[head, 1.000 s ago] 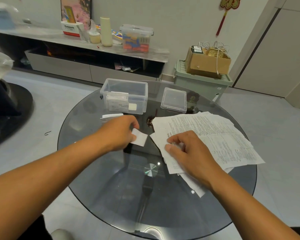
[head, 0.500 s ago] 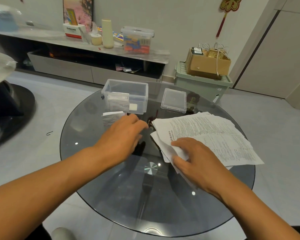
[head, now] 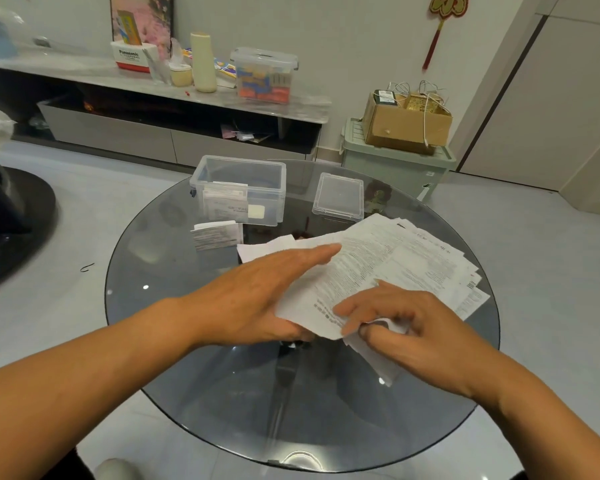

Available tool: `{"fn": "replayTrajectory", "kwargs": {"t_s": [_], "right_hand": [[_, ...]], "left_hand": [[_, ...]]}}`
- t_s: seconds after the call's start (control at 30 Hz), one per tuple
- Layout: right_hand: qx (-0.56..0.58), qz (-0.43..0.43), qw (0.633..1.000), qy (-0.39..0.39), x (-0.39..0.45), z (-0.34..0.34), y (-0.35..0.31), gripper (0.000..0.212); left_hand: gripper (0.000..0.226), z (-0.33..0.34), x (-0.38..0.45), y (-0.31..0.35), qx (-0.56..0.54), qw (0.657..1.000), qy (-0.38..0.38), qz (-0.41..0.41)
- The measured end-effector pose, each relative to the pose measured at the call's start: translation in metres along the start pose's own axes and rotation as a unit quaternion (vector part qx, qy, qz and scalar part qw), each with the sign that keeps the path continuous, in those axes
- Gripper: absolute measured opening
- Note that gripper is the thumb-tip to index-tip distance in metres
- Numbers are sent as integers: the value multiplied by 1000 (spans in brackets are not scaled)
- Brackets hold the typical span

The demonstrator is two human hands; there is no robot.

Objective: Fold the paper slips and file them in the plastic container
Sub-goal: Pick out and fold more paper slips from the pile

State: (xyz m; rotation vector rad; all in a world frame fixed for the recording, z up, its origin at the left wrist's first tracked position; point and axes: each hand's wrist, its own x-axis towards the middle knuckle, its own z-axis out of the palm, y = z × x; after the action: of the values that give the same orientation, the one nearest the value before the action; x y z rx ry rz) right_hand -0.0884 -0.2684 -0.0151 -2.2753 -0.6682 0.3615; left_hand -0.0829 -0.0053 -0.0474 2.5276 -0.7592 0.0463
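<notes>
A clear plastic container [head: 238,188] stands at the far side of the round glass table [head: 187,375], with several folded slips upright inside. One folded slip [head: 217,233] lies just in front of it. A fanned pile of printed paper sheets [head: 406,258] covers the table's right half. My left hand [head: 257,296] reaches across with straight fingers onto the pile's left edge, and the top sheet's near corner lies over its thumb side. My right hand [head: 413,327] has curled fingers and pinches the near corner of a paper sheet [head: 312,306].
The container's clear lid [head: 338,197] lies to its right, behind the pile. A small white piece of paper [head: 267,247] sticks out at the pile's left edge. Beyond the table stand a green storage box [head: 395,168] carrying a cardboard box, and a low cabinet [head: 153,133].
My left hand no longer holds the small white slip and has moved right onto the pile. My right hand has drawn back toward me and taken hold of a sheet's near corner.
</notes>
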Motion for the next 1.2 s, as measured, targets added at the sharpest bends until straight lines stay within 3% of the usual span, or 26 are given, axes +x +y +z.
{"fn": "replayTrajectory", "kwargs": {"t_s": [0.1,0.2,0.27,0.43,0.6,0.7,0.77,0.87,0.97,1.07,1.13,1.2], "right_hand": [[46,6,998,-38,-7,-7,3,33],[45,17,996,-69,-9,-10,10,28],[32,26,997,-66,-9,-9,15,15],[54,34,997,-48,-9,-7,17,32],[57,24,996,-66,-5,-6,21,16],[79,-1,994,-74,-4,-4,21,23],[92,-19,992,-79,-3,-4,21,18],[121,-32,989,-78,-2,-2,19,17],[132,-21,989,-60,-1,-5,15,22],[71,24,994,-79,-4,-15,21,49],[17,40,992,-115,-9,-23,29,72],[-15,47,991,-128,-13,-31,38,81]], "left_hand": [[86,5,-5,-10,35,999,-32,-2],[74,10,-5,-17,62,996,-63,8],[76,11,-3,-22,94,992,-80,0],[80,8,0,-31,189,978,-72,-41],[82,10,3,-40,182,968,-91,-145],[90,8,4,-40,181,962,-93,-183],[98,5,3,-35,107,980,-55,-158],[103,-3,1,-24,7,999,-12,-49],[71,-2,5,-23,16,998,-4,60],[33,3,6,-28,36,991,27,124],[32,4,2,-31,63,987,41,139],[31,2,-3,-30,81,981,66,162]]}}
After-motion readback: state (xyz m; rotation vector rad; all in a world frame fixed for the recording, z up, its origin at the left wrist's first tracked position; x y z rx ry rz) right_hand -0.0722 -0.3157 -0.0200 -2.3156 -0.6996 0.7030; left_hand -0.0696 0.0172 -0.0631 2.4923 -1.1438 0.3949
